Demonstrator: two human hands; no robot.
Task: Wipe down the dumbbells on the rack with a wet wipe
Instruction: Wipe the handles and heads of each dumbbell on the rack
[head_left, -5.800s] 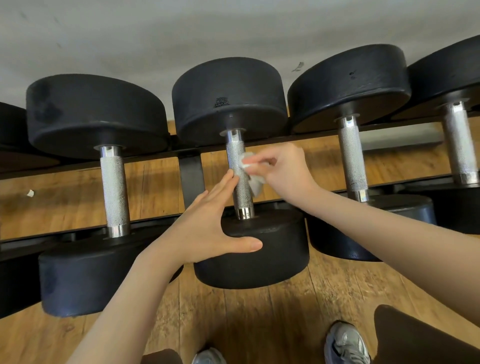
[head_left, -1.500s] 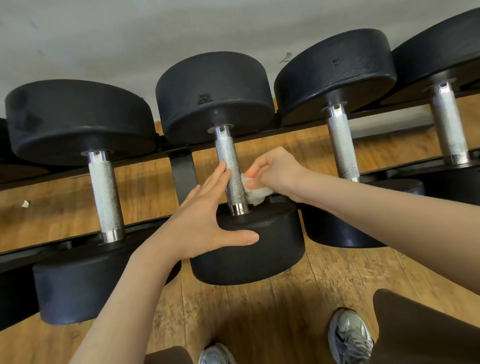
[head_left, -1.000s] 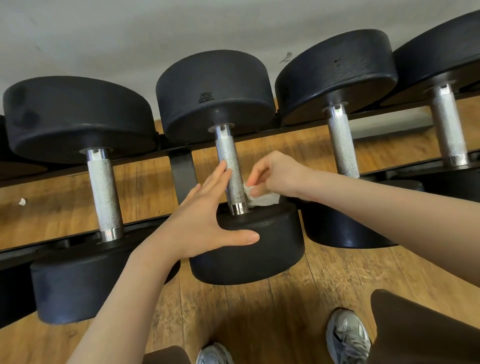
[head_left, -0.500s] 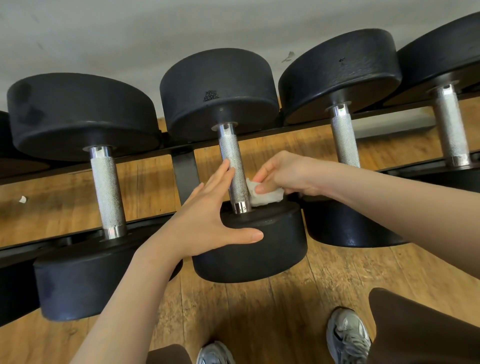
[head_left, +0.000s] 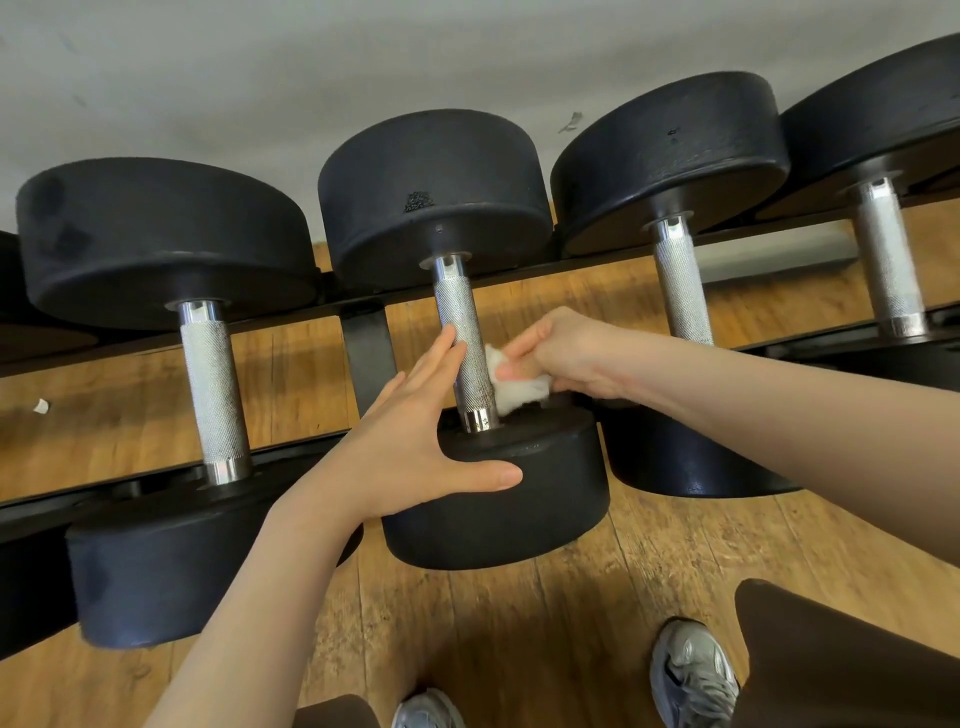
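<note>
Several black dumbbells with knurled steel handles lie across a black rack (head_left: 366, 338). The middle dumbbell (head_left: 498, 483) is the one under my hands. My left hand (head_left: 410, 441) rests open on it, straight fingers against the left side of the handle (head_left: 462, 338), thumb along the near head's top edge. My right hand (head_left: 561, 353) pinches a crumpled white wet wipe (head_left: 514, 387) against the lower right side of the handle, just above the near head.
A dumbbell (head_left: 208, 364) lies to the left and two more (head_left: 680, 291) (head_left: 888, 260) to the right. Wooden floor (head_left: 519, 623) runs beneath the rack, a grey wall (head_left: 311, 78) behind. My grey shoes (head_left: 691, 675) stand close to the rack.
Over the last seconds my right hand has slid the wipe down the handle from its upper part to its base. The left hand has stayed in place.
</note>
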